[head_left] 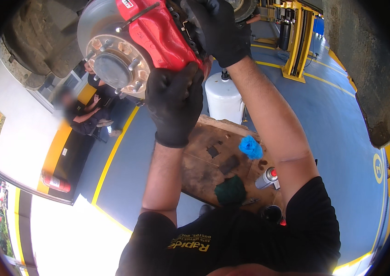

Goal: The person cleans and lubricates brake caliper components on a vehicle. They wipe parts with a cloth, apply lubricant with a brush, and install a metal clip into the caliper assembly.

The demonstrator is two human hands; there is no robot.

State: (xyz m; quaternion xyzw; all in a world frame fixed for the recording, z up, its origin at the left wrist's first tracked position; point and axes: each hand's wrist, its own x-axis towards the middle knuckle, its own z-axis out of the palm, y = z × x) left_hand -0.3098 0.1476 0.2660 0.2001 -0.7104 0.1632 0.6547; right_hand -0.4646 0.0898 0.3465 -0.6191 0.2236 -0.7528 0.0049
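Observation:
A raised wheel hub [114, 69] with studs and a brake disc [91, 30] fills the upper left of the head view. A red brake caliper [156, 34] sits over the disc, with a slim metal pin across its upper part. My left hand [174, 99], in a black glove, has its fingers curled against the lower end of the caliper. My right hand [215, 34], also gloved in black, is closed at the caliper's upper right edge beside some dark metal parts; its fingertips are partly hidden, so what exactly they grip is unclear.
A white tank [225, 99] stands behind a stained board [197, 165] holding a blue cloth [250, 147], green rag [229, 191], spray can [264, 179] and small tools. Two seated people [82, 112] are at left, another person behind the wheel. A yellow lift post [296, 43] stands behind.

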